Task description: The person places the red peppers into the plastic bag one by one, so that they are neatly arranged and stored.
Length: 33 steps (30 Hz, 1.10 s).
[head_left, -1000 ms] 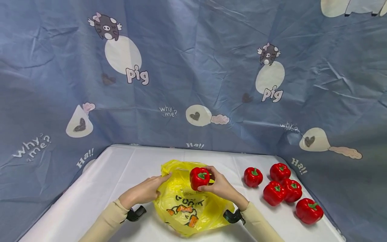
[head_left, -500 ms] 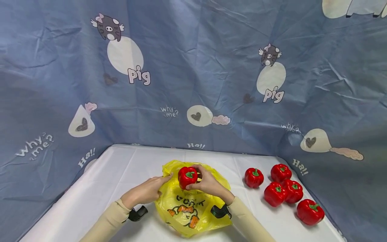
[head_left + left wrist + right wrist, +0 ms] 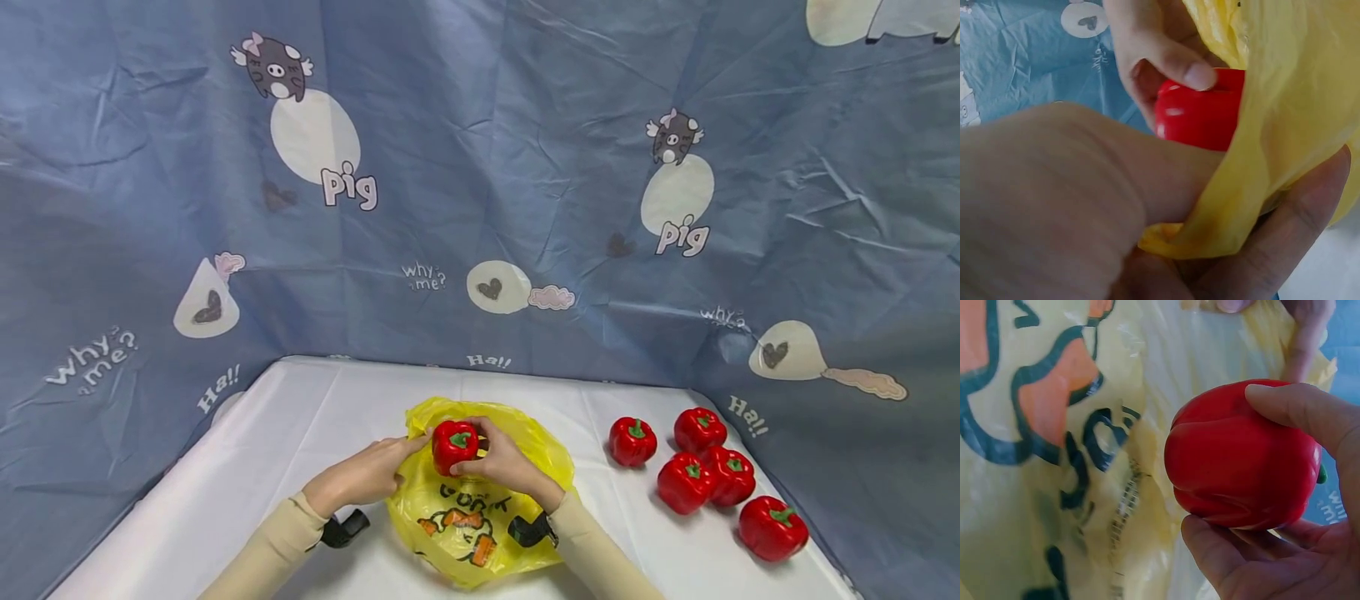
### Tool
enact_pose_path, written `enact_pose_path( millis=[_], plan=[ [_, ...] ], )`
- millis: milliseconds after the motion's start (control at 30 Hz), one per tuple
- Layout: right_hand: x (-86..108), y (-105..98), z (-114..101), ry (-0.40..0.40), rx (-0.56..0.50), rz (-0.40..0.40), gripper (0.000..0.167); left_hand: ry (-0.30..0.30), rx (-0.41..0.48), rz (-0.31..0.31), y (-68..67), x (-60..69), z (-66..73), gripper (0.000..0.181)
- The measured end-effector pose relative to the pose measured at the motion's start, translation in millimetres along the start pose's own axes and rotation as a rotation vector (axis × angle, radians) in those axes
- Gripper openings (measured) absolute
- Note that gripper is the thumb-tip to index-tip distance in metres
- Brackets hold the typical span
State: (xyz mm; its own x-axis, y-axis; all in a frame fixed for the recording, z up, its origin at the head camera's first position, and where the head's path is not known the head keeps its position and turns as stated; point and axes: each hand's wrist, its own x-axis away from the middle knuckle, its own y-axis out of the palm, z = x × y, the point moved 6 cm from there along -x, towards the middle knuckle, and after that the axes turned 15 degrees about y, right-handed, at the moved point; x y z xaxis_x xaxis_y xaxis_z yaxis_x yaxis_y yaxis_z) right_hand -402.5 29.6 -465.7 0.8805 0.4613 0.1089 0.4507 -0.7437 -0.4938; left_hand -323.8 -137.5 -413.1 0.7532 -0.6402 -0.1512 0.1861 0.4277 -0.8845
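A red bell pepper (image 3: 452,448) with a green stem is gripped between the thumb and fingers of my right hand (image 3: 504,463), over the mouth of a yellow plastic bag (image 3: 517,546). In the right wrist view the whole side of the pepper (image 3: 1241,456) shows against the bag (image 3: 1147,550). My left hand (image 3: 363,477) holds the bag's left edge. In the left wrist view the thumb and fingers pinch the thin plastic (image 3: 1216,231), with the pepper (image 3: 1197,115) just beyond, partly hidden by the bag.
Several more red bell peppers stand at the right of the white table (image 3: 315,408): one nearer the bag (image 3: 632,442), a cluster behind (image 3: 685,483), and one near the right edge (image 3: 773,528). A blue printed cloth (image 3: 420,208) hangs behind the table.
My right hand has carried the pepper leftward across the bag's mouth, closer to my left hand. The left hand keeps its hold on the bag, nearly still. The other peppers have not moved.
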Motion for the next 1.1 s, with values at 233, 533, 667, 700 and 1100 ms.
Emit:
enact_pose_path(
  millis=[233, 533, 667, 700, 1100],
  plan=[
    [-4.9, 9, 6, 0.010, -0.029, -0.004, 0.072, -0.010, -0.002, 0.003, -0.6, -0.2, 0.0, 0.071],
    [-11.5, 14, 12, -0.020, -0.074, -0.006, 0.072, -0.006, 0.010, -0.010, -0.6, 1.7, 1.1, 0.069],
    [-15.2, 19, 14, -0.029, -0.086, -0.017, 0.074, -0.002, 0.016, -0.023, 0.3, 1.4, 1.1, 0.068],
    [-15.6, 20, 15, -0.026, -0.082, -0.014, 0.074, -0.001, 0.015, -0.026, 0.7, 0.9, 1.0, 0.068],
    [-16.9, 21, 19, 0.036, -0.091, 0.068, 0.078, -0.011, 0.022, -0.032, 1.3, -0.3, 0.9, 0.069]
  ],
)
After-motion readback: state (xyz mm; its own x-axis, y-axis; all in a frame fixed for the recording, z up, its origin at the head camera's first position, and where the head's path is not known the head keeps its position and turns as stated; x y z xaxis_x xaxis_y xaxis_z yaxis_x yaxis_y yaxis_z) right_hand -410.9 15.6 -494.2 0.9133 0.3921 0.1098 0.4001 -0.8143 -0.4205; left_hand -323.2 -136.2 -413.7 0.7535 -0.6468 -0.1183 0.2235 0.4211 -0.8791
